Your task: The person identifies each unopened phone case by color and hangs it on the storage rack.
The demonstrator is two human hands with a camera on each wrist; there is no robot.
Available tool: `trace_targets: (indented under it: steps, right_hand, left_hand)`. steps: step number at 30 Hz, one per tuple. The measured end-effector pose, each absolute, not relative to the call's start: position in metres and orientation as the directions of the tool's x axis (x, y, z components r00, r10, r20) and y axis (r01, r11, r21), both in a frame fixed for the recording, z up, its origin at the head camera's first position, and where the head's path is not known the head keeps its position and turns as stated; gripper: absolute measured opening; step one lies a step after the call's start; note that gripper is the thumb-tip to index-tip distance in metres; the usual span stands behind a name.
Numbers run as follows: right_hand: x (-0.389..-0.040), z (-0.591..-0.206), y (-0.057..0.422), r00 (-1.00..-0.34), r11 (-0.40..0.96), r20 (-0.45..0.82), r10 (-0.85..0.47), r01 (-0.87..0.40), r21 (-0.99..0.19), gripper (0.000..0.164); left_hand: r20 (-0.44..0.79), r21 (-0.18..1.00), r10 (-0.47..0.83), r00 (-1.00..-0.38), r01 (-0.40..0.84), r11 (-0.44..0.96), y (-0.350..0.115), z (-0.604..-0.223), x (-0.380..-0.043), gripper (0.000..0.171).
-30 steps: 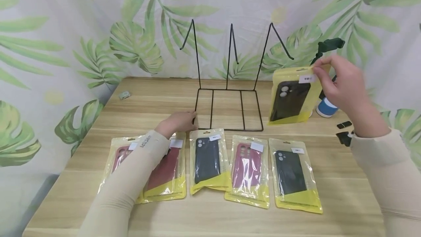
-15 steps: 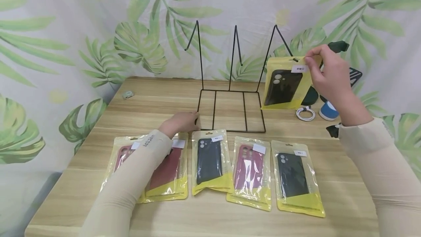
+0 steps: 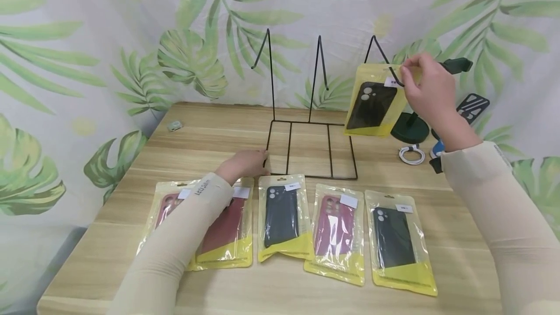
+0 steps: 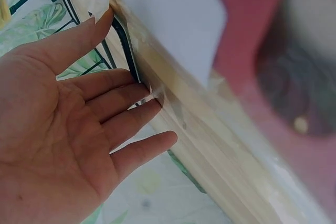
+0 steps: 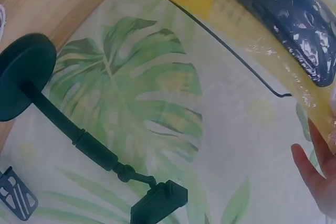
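My left hand [image 3: 246, 164] lies at the front left corner of the black wire rack [image 3: 271, 74]. In the left wrist view its fingers are fairly straight, with thumb and fingertips touching the bent wire. My right hand [image 3: 430, 86] pinches the top right corner of a yellow, clear-fronted bag with a black phone case [image 3: 372, 106] inside. That bag hangs upright at the rack's right hook [image 3: 395, 77], whose end shows in front of the bag's top edge. Whether the hook passes through the bag's hole is hard to tell. The middle and left hooks carry nothing.
Several bagged phone cases lie in a row in front: red ones [image 3: 224, 225] partly under my left sleeve, a black one [image 3: 282, 215], a pink one [image 3: 336, 227], another black one [image 3: 393, 237]. Right of the rack stand a green stand [image 3: 410, 129] and a coiled white cable [image 3: 411, 155].
My right hand has carried the bagged black phone case left and up to the right hook, which now crosses in front of it. My left hand has stayed at the rack's corner.
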State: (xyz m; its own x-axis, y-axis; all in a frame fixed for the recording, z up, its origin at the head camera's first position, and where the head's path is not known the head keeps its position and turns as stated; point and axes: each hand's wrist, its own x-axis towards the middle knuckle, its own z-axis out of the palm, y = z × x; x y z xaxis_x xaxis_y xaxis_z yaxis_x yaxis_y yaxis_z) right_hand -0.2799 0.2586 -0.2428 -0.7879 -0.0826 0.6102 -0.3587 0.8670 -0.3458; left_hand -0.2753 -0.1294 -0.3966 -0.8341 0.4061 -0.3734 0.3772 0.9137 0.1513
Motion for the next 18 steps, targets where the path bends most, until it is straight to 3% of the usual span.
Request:
trace_targets:
  steps: [18]
  right_hand:
    - [-0.339, -0.226, 0.241, -0.9, 0.919, 0.435, 0.01, -0.163, -0.358, 0.05]
  left_hand:
    - [-0.389, 0.156, 0.387, -0.836, 0.354, 0.922, -0.13, -0.396, -0.273, 0.073]
